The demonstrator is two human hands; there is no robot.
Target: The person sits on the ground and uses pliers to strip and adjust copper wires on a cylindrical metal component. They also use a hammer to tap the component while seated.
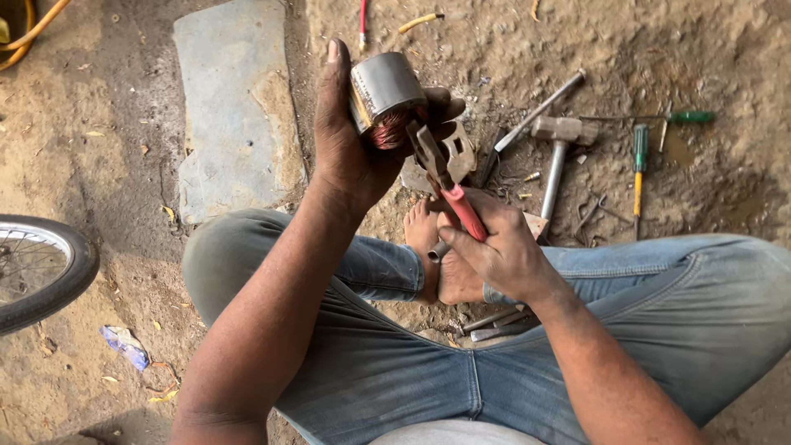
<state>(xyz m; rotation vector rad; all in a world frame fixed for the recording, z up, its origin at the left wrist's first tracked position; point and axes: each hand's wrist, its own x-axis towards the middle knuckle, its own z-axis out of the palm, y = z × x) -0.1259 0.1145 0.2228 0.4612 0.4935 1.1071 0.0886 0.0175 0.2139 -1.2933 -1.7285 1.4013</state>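
While seated cross-legged on bare dirt ground, left hand noted clenched around a small motor stator, held up at upper centre of frame above the knees. Fingers wrapped round the far side, thumb along the near side, grey steel shell gripped firmly. Right hand clenched on the red handles of a pair of pliers, nose of the tool set against the copper winding at the stator's lower end.

Progress, judged from present state: winding seated in the core, bunched and reddish at the exposed end; no pulled-out wire visible on the ground or lap. Work on the winding appears under way, most of it left. Far end of the stator not visible, so condition there cannot be told.

Orientation: stator's long axis tilted, running from upper right of frame down toward lower left centre, copper end facing down toward the lap. Pliers' long axis running from lower right up to upper left, nose uppermost.

Surroundings: hammer, steel rod and two screwdrivers lying on the ground at upper right; flat stone slab at upper left; bicycle wheel at left edge; bare foot tucked below the hands.
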